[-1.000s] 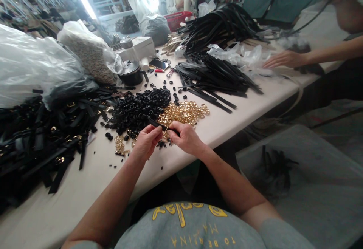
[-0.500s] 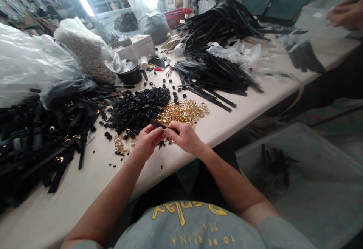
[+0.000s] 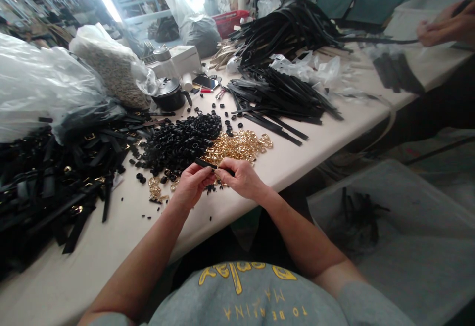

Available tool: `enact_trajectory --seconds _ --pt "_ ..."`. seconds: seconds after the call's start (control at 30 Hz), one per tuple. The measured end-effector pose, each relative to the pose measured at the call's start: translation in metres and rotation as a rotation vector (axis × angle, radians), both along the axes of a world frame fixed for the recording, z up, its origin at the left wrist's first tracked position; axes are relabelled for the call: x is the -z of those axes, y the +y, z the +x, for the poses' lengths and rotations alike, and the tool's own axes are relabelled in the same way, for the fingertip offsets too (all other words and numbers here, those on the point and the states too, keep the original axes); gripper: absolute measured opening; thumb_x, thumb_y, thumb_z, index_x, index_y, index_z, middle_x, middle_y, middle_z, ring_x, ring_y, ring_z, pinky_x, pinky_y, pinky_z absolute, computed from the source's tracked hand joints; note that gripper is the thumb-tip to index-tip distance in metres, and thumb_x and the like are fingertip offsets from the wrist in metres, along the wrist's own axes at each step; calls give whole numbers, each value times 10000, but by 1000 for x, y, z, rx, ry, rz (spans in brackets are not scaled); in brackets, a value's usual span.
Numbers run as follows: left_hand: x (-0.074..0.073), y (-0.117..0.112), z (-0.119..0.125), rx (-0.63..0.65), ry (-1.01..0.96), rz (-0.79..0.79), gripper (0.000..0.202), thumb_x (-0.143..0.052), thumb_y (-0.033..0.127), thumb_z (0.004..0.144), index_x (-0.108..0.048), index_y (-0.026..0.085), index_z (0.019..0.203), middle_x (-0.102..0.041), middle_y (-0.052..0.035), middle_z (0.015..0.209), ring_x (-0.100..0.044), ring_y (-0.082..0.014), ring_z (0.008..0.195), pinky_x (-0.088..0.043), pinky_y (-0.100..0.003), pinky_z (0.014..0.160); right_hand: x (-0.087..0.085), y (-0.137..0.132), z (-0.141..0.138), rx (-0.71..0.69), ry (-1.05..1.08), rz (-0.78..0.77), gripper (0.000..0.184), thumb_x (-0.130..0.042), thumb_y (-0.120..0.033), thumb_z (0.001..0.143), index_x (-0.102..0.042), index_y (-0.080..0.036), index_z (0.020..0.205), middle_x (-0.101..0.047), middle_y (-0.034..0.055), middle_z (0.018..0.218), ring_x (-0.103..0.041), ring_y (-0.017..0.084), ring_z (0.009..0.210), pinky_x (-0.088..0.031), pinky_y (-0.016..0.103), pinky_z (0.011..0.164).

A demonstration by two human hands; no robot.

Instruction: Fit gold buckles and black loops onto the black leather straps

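Both hands meet at the table's front edge around one short black strap (image 3: 204, 162). My left hand (image 3: 192, 183) pinches it between thumb and fingers, with one end sticking out past the fingertips. My right hand (image 3: 240, 178) is closed on the strap's other part, its thumb close to the left one. Whether a buckle sits between the fingertips is too small to tell. Just beyond the hands lie a heap of gold buckles (image 3: 239, 144) and, to its left, a heap of small black loops (image 3: 181, 140).
Finished-looking black straps with buckles (image 3: 79, 172) pile up at left. Loose black strips (image 3: 278, 93) lie at back right, near a lidded black pot (image 3: 168, 94) and a phone (image 3: 206, 82). A clear bin (image 3: 393, 227) stands below right. Another person's hand (image 3: 441, 26) is at far right.
My hands stay nearly in place, and slightly more of the strap shows beyond the left fingers. The other person's hand at far right has moved a little left.
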State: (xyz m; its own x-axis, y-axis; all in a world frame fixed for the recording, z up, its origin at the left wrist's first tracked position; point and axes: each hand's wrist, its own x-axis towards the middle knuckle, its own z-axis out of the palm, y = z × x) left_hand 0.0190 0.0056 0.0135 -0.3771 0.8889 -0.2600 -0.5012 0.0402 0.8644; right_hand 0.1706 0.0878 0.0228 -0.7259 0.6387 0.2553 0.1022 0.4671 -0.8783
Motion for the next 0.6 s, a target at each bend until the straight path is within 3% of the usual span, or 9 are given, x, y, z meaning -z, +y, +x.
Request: enact_trajectory --seconds 0.2,0.3,0.43,0.53,0.6 --pt "1 4 3 -59 95 20 384 -904 317 531 -667 149 784 -673 14 690 -588 -63 513 -517 -170 527 -4 -6 -2 13 -24 24 200 -539 -260 890 -559 -181 708 -546 -34 620 -462 96 584 -323 230 587" --pt "4 2 5 -128 295 73 349 -877 329 587 -627 159 762 -644 30 655 -573 -70 517 -504 -182 529 -5 -9 -4 79 -55 30 227 -538 -267 882 -523 -186 670 -517 -38 597 -447 97 574 -313 230 577" --pt "9 -8 7 -226 592 196 293 -829 353 679 -637 176 811 -661 12 733 -619 -105 642 -538 -223 643 -3 -8 -5 128 -37 24 240 -556 -300 875 -512 -189 667 -492 -47 569 -424 91 541 -297 232 554" --pt "7 -13 6 -151 669 278 264 -737 416 786 -694 175 885 -685 -30 822 -644 -129 702 -545 -247 682 -1 -3 -3 141 9 23 257 -557 -308 878 -501 -186 659 -482 -49 573 -422 88 544 -300 229 549" --pt "5 -12 4 -83 594 280 264 -706 430 816 -710 168 847 -679 -33 790 -632 -116 661 -530 -227 638 -1 -1 -1 114 18 13 252 -559 -301 879 -513 -181 662 -490 -47 582 -432 88 554 -305 225 549"
